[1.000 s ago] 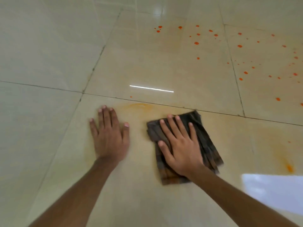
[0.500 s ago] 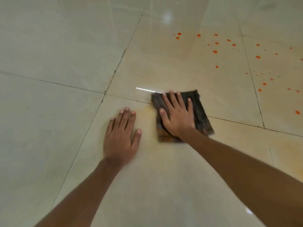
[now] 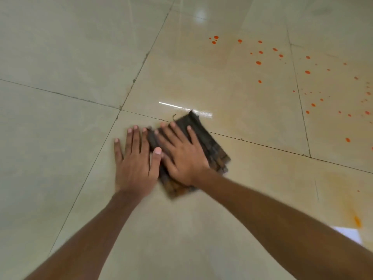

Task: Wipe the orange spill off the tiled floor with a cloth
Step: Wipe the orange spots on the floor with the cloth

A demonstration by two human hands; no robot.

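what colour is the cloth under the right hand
Dark brown-grey with a faint check pattern, the cloth shows best in the head view.

Glossy cream tiled floor (image 3: 60, 47) with dark grout lines. A folded dark cloth (image 3: 210, 146) lies flat beneath the palms; orange droplets (image 3: 282, 63) scatter beyond and rightward, an orange smear (image 3: 357, 221) nearer right.
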